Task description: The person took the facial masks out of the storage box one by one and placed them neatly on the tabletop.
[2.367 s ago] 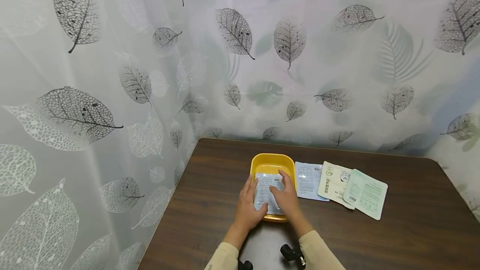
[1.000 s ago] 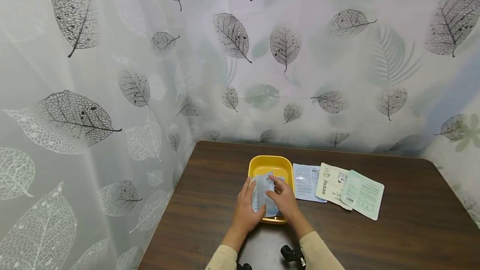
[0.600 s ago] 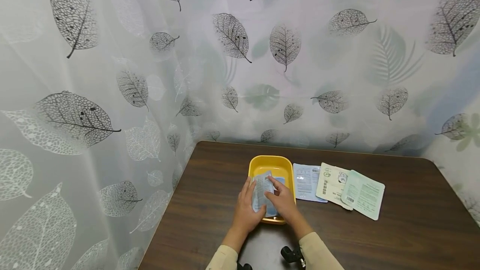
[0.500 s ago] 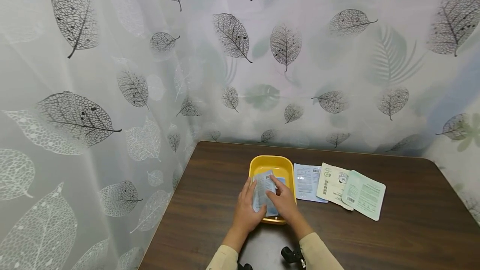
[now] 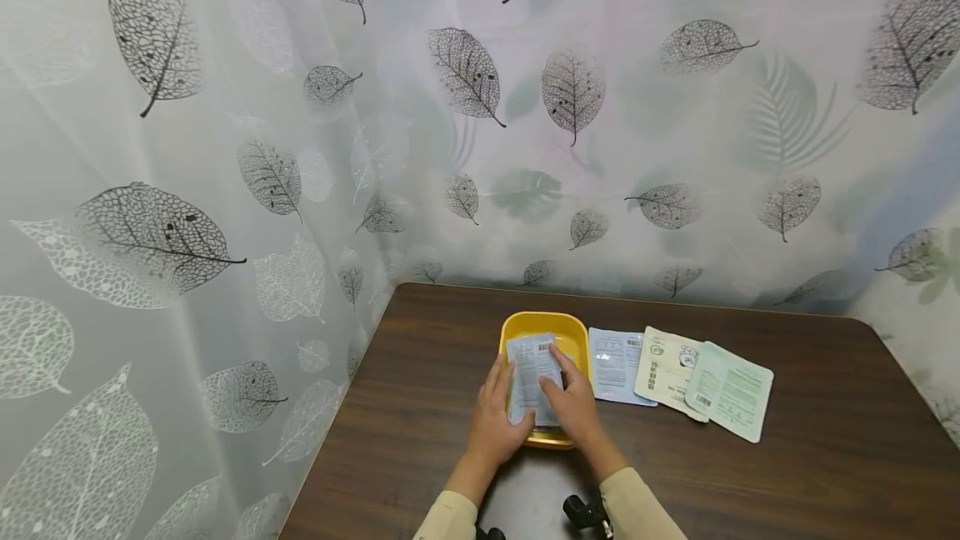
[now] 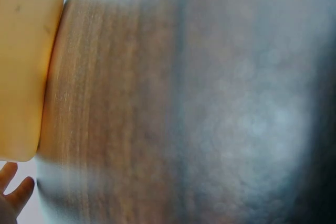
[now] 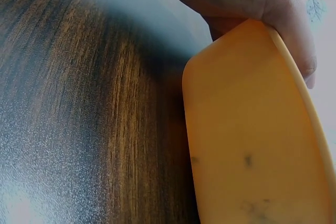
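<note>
In the head view a light blue printed packet with a barcode lies over the yellow tray. My left hand holds its left edge, thumb across the lower front and fingers along the side. My right hand grips the right side, with thumb and index finger at the packet's edge. The packet covers much of the tray's inside. Both wrist views show the tray's outer wall from low down. In the right wrist view, the same wall has fingers over its rim.
Right of the tray lie a blue packet, a cream packet and a pale green packet, partly overlapping on the dark wooden table. A leaf-patterned curtain hangs behind and to the left.
The packet lay flat in the tray, then was tilted with its right side lifted toward the left hand. Now its printed face is turned back up and its top edge sits slightly farther up the tray.
</note>
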Demonstrator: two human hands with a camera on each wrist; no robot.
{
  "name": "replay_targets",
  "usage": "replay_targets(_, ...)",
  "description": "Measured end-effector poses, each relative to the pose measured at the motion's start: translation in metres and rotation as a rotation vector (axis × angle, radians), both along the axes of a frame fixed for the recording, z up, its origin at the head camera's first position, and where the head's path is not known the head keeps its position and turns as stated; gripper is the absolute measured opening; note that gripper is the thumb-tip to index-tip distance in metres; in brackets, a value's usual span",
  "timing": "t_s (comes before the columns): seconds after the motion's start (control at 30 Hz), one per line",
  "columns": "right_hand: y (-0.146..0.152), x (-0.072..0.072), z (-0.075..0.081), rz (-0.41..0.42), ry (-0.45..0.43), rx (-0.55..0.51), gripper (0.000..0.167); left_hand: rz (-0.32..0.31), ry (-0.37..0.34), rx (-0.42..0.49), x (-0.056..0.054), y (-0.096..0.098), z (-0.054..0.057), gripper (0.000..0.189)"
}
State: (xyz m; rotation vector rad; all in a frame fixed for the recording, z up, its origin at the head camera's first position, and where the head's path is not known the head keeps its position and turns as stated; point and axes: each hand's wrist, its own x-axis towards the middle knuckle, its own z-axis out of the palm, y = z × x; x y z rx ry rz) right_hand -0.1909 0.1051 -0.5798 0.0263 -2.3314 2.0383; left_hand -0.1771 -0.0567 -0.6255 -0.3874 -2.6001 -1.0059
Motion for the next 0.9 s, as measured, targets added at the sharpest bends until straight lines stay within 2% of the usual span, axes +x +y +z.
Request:
replay_targets(0.13,0.0,0.0,0.001,-0.033,0.013,0.021,0.06,-0.006,-0.003,0.007,0.001,0.0,0.002,0.081)
replay_targets(0.33,0.002,-0.001,0.011,-0.066,0.039,0.026,0.06,-0.002,-0.044,0.024,0.002,0.0,0.003,0.083)
replay_targets(0.6,0.013,-0.004,0.025,-0.048,0.046,-0.04,0.06,0.003,-0.061,0.026,0.0,0.0,0.0,0.085)
replay_targets(0.9,0.027,-0.005,0.041,-0.044,0.102,-0.137,0.063,0.003,-0.071,0.03,0.0,-0.001,0.001,0.086)
